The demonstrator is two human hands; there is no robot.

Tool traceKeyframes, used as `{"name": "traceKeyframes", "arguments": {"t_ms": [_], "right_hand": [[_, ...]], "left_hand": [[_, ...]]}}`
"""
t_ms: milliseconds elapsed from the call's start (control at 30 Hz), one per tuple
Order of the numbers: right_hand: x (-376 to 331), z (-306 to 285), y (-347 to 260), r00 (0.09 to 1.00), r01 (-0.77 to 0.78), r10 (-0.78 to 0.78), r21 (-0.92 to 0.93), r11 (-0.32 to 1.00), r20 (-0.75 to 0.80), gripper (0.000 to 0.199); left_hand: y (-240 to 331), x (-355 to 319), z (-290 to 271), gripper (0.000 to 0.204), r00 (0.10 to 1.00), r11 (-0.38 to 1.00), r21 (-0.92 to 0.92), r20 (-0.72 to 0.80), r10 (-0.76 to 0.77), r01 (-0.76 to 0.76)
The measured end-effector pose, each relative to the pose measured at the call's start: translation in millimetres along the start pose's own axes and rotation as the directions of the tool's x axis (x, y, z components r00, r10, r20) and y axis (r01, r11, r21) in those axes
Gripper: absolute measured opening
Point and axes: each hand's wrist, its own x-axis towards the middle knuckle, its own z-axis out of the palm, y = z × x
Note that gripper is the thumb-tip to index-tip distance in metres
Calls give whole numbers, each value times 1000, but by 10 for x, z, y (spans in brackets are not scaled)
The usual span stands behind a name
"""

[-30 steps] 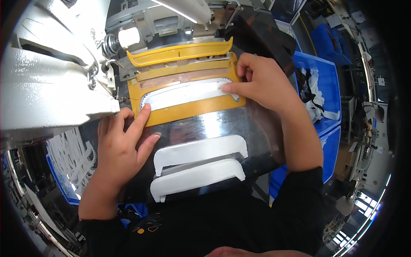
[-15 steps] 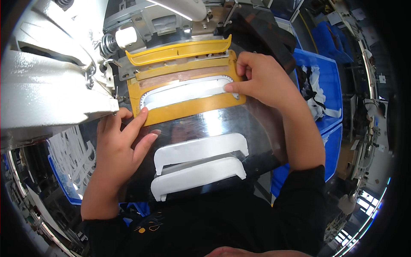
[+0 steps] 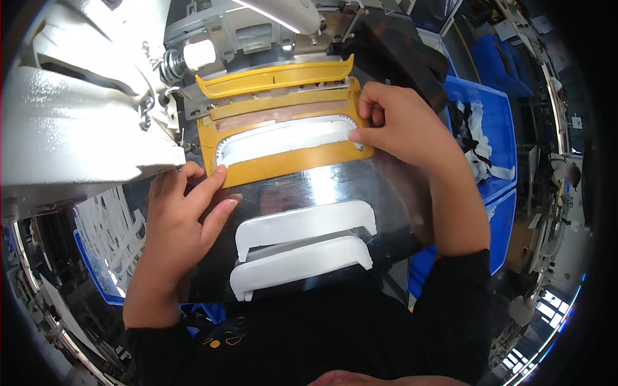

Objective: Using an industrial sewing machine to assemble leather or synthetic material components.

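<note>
White curved pads point(image 3: 302, 248) are lying nearest on the shiny desk point(image 3: 386, 193). Beyond, the left hand point(image 3: 180, 219) and right hand point(image 3: 402, 125) are pressing flat, fingers spread, on the yellow template point(image 3: 290, 164) holding a white strip point(image 3: 283, 138); uneven pressure could skew it under the sewing machine point(image 3: 77, 122).

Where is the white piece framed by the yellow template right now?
In the head view, the white piece sits upper centre in the yellow template, between the left hand and right hand.
</note>
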Motion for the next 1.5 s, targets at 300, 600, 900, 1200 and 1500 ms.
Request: {"name": "traceKeyframes", "arguments": {"t_ms": [300, 600, 900, 1200, 1500], "right_hand": [[55, 404, -91, 612, 749, -780, -219, 625, -133, 27], [80, 451, -111, 654, 725, -757, -278, 630, -12, 31], [19, 400, -297, 678, 711, -735, -259, 654, 9, 30], [-85, 536, -246, 677, 680, -729, -292, 673, -104, 37], [-233, 553, -480, 625, 781, -781, 0, 625, 14, 48]], "left_hand": [[-31, 27, -48, 42, 999, 999, -52, 49, -13, 15], [-52, 20, 1, 43, 1000, 998, -61, 13, 19, -18], [39, -15, 21, 32, 981, 981, -103, -115, 154, -166], [112, -97, 240, 20, 949, 926, -265, 91, 301, -268], [101, -68, 246, 20, 957, 942, -177, 2, 290, -285]]}}
